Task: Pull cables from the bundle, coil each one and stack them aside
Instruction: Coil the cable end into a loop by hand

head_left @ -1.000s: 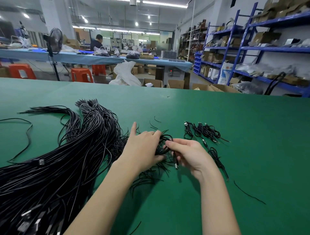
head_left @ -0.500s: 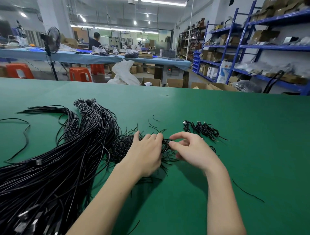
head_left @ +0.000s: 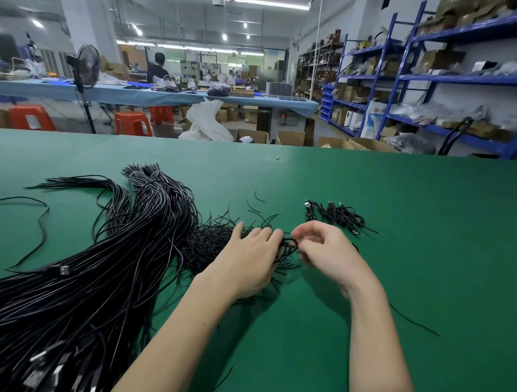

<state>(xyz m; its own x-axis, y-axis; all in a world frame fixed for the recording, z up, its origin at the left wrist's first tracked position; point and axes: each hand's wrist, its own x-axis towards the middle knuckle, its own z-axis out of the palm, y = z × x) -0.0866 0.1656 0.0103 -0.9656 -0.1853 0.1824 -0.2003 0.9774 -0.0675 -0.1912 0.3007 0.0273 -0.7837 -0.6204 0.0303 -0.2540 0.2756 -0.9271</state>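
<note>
On the green table (head_left: 391, 223), a large bundle of black cables (head_left: 98, 265) fans out across the near left. Between the two hands sits a small black cable coil (head_left: 288, 247). The left hand (head_left: 249, 260) holds the coil with curled fingers from the left, while the right hand (head_left: 327, 251) pinches its right edge between thumb and fingertips. A stack of coiled cables (head_left: 335, 216) lies just beyond the right hand, farther right.

Blue shelving (head_left: 436, 81); orange stools (head_left: 133, 123); ceiling strip lights (head_left: 271, 3).
</note>
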